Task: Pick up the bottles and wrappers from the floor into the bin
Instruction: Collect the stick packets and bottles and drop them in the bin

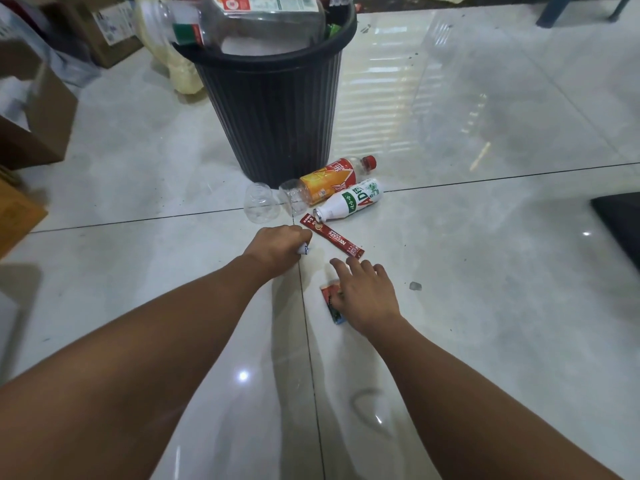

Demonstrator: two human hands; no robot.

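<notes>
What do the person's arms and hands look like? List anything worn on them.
Both forearms are bare: no sleeves in view. The left hand and right hand have no gloves. No watch, bracelet or ring is visible on either one.

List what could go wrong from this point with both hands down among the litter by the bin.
1. The bin already looks heaped, a clear bottle lying across its rim; more litter may slide off.
2. The right hand lies flat on a small wrapper; thin foil on glossy tile may slip rather than lift.
3. The left hand, closed on something white, could knock the red sachet or white bottle.
</notes>
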